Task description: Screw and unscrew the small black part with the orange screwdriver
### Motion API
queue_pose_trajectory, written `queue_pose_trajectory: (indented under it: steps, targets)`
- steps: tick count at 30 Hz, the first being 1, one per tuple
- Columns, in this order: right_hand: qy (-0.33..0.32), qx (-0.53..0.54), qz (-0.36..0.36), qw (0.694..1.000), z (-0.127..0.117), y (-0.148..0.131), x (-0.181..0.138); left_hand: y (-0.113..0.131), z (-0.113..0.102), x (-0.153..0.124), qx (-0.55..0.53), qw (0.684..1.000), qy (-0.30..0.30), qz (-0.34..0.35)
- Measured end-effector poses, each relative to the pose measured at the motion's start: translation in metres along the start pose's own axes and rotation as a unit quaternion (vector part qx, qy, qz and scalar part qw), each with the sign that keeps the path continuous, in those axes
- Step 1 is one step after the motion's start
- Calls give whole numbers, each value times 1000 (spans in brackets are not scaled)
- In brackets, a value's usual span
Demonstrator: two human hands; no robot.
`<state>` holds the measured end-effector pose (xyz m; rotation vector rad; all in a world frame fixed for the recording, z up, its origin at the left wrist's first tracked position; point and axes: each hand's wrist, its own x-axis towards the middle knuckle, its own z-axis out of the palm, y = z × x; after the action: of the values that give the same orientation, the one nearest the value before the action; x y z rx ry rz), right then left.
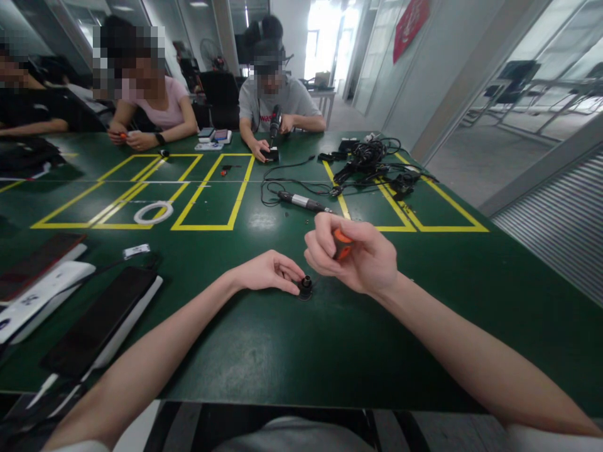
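A small black round part [306, 288] with a raised hollow top sits upright on the green table. The thumb and fingertips of my left hand [266, 272] hold it from its left side. Just above and to the right, my right hand [360, 254] is raised off the table, its fingers wrapped round an orange-and-black handle [343, 243]. Whatever extends from that handle is hidden by my fingers. Beyond my right hand lies a grey and black electric screwdriver [301, 201] with its cord.
Phones [101, 320] and a white power bank [47, 298] lie at left. A white ring [153, 213] rests near yellow tape rectangles. Tangled black cables [367, 160] are at back right. Across the table, a person [277, 100] works with a power drill [275, 122]; others sit left.
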<state>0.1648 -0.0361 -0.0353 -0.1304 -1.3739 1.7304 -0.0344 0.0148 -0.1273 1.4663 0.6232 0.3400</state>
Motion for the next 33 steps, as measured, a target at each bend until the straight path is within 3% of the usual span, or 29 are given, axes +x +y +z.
queue_pose_trajectory:
  steps: [7, 14, 27, 33]
  targets:
    - [13, 19, 11, 1000, 2, 0, -1, 2, -1, -1, 32, 999, -20, 8]
    - [16, -8, 16, 1000, 0, 0, 0, 0, 2, 0, 26, 999, 15, 18]
    - [31, -16, -3, 999, 3, 2, 0, 2, 5, 1, -16, 1000, 14, 21]
    - [18, -5, 0, 1000, 4, 3, -1, 2, 10, 3, 16, 999, 27, 28]
